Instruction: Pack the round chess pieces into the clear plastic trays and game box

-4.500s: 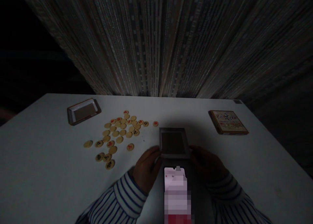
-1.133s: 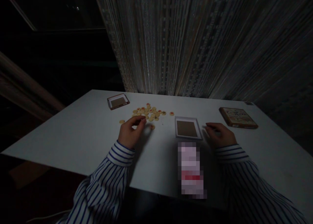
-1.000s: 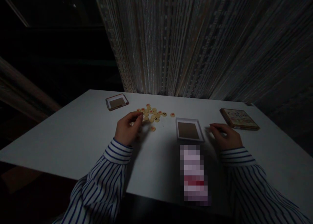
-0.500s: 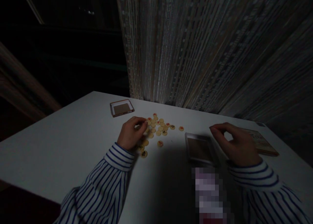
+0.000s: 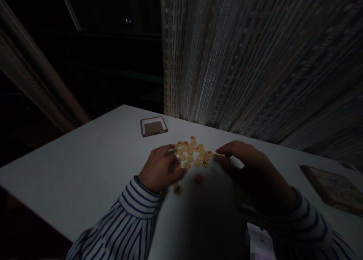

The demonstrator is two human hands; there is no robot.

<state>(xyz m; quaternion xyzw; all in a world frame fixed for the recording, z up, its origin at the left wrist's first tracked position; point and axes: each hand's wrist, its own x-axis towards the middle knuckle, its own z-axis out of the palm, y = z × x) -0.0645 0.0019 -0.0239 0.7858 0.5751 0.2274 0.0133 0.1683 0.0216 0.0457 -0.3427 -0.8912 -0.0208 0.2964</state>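
Observation:
Several round wooden Chinese chess pieces (image 5: 190,158), some with red or black marks, lie loosely clustered on the white table (image 5: 93,158). My left hand (image 5: 161,168) is at the left edge of the cluster, thumb and fingers apart around a few pieces. One black-marked piece (image 5: 177,190) lies just below its thumb. Over the right end of the cluster, my right hand (image 5: 252,169) has its thumb and forefinger spread beside another black-marked piece (image 5: 214,156). Shadow darkens its palm, and I see nothing held there. A lone piece (image 5: 199,179) sits between the hands in shadow.
An open shallow box (image 5: 154,127) stands behind my left hand. Towards the right table edge lies a flat box with a printed top (image 5: 336,186). A device with a lit screen (image 5: 259,237) is at the bottom, partly blurred out. A curtain (image 5: 215,63) hangs behind the table.
My right hand has moved left from beside the dark tray to the pieces and now mostly hides the tray. My left hand's fingers have spread from a near pinch. The view has shifted.

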